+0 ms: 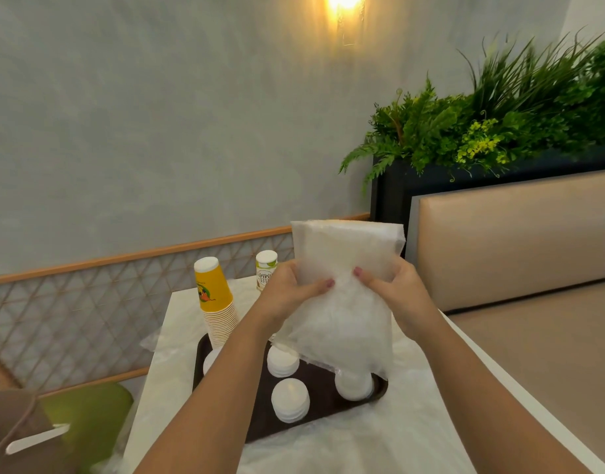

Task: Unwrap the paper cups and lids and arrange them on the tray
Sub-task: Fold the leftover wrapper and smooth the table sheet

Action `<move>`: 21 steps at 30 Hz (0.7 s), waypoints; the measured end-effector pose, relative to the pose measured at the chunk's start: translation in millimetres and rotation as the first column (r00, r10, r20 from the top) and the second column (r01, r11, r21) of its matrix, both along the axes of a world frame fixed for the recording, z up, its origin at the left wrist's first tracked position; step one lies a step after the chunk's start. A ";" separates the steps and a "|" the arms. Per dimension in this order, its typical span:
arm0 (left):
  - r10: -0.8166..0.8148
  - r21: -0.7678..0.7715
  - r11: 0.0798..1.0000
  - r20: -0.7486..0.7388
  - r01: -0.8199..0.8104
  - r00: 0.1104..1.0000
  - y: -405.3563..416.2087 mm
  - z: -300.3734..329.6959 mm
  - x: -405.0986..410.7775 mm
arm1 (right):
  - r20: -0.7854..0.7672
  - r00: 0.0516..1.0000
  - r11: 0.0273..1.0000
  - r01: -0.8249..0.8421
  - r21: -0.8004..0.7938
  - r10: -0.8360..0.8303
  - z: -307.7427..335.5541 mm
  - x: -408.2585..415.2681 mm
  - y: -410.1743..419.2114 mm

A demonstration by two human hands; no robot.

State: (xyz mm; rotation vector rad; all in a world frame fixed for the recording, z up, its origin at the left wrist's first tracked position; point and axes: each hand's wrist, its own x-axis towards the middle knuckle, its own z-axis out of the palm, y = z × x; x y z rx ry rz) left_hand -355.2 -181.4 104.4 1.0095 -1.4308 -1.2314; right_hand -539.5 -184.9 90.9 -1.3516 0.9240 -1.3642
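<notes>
Both hands hold a clear plastic wrapper [342,302] up over the dark tray [328,395]. My left hand [290,289] grips its left side and my right hand [393,292] grips its right side, pinching it at mid-height. Stacks of white lids [290,400] stand on the tray, one stack [354,384] right under the wrapper's lower end. An upside-down stack of yellow paper cups [216,299] stands at the tray's far left. A second upside-down cup stack [266,268] with green print shows behind my left hand.
The white table [414,422] carries loose clear plastic [154,340] at its left edge. A beige bench seat [516,241] and a planter with green plants [499,131] are to the right. A green chair [88,415] sits at the lower left, beside a lattice wall panel [71,302].
</notes>
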 end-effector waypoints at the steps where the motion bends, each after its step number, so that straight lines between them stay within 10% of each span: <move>1: 0.012 -0.013 1.000 -0.025 -0.012 1.000 0.6 0.0 -0.4 | -0.033 0.998 0.998 -0.061 0.023 0.062 -2.1 -1.1 -1.0; 21: -0.143 0.020 0.989 -0.184 0.150 0.972 -1.2 -6.8 -7.6 | -0.124 0.988 0.996 -0.091 -0.019 0.089 -6.0 -7.8 -10.7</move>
